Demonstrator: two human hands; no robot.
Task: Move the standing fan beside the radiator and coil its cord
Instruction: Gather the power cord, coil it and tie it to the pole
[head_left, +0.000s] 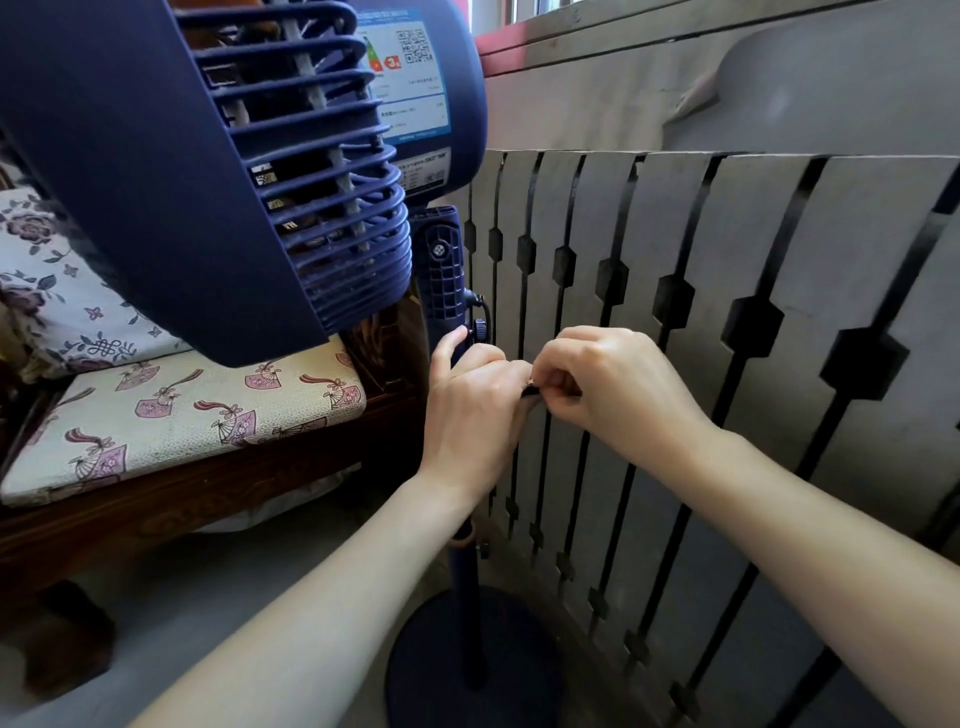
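Note:
The dark blue standing fan (218, 171) stands right against the grey slatted radiator cover (727, 322), its round base (441, 670) on the floor. A black cord (484, 317) leaves the fan's neck and runs down behind my hands. My left hand (475, 415) is wrapped around the pole just below the neck. My right hand (608, 384) touches the left one, and its fingertips pinch a small dark piece of the cord at the pole. Most of the cord is hidden by both hands.
A wooden bench (208, 499) with a patterned cushion (187, 410) sits to the left, close to the fan. A window sill (597, 36) runs above the radiator cover. Grey floor (249, 587) shows in front of the bench.

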